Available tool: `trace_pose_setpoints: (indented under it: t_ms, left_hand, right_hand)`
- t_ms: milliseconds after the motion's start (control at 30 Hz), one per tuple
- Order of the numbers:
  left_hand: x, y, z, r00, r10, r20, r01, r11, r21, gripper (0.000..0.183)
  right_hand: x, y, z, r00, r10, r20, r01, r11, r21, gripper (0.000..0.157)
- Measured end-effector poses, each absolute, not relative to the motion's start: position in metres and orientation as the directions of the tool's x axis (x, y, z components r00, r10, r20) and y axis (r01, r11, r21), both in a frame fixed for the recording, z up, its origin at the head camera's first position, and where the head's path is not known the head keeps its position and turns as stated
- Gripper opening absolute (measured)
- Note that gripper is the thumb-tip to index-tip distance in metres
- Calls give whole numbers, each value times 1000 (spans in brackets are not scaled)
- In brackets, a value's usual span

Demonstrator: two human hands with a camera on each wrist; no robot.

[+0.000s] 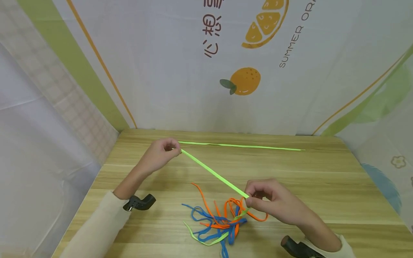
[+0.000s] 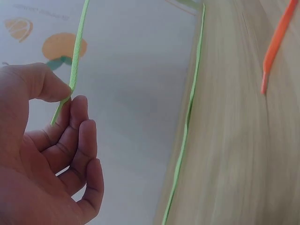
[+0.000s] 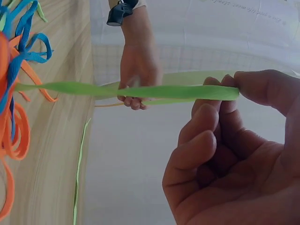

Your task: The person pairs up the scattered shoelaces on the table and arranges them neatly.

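My left hand (image 1: 158,154) pinches a bright green flat shoelace (image 1: 213,173) near its end between thumb and forefinger. In the left wrist view a short tip of it pokes out below the thumb. My right hand (image 1: 274,201) pinches the same lace farther along, lower and nearer to me. Between the two hands it stretches in a straight slanting line above the table. From the right fingers the lace drops into a tangled pile, where blue laces (image 1: 231,234) and orange laces (image 3: 21,136) lie looped over each other.
A second green shoelace (image 1: 242,146) lies straight along the back of the wooden table (image 1: 322,186). White cloth (image 1: 167,71) printed with oranges hangs behind the table. Black wrist devices (image 1: 142,202) sit at both cream sleeves (image 1: 100,229).
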State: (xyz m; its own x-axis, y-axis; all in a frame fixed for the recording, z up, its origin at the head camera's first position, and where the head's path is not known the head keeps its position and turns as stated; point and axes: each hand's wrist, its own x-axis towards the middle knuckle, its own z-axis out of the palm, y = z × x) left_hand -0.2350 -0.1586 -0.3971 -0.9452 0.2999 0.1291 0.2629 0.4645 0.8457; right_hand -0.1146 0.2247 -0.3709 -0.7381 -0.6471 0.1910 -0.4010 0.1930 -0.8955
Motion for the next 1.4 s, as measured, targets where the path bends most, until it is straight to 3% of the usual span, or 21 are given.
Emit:
trace_pose_setpoints:
  t_ms: [133, 700, 1400]
  left_hand:
    - [-238, -166, -403, -949, 289, 123, 250, 460, 852, 12]
    - [-250, -188, -417, -974, 218, 58, 166, 519, 839, 22]
    - [-259, -208, -423, -991, 126, 36, 97, 520, 849, 31]
  right_hand:
    - [-115, 228, -370, -741, -643, 194, -409, 202, -890, 33]
    - [-114, 235, -370, -729, -663, 168, -380, 188, -906, 25]
    - [-113, 237, -369, -666, -715, 213, -402, 104, -909, 28]
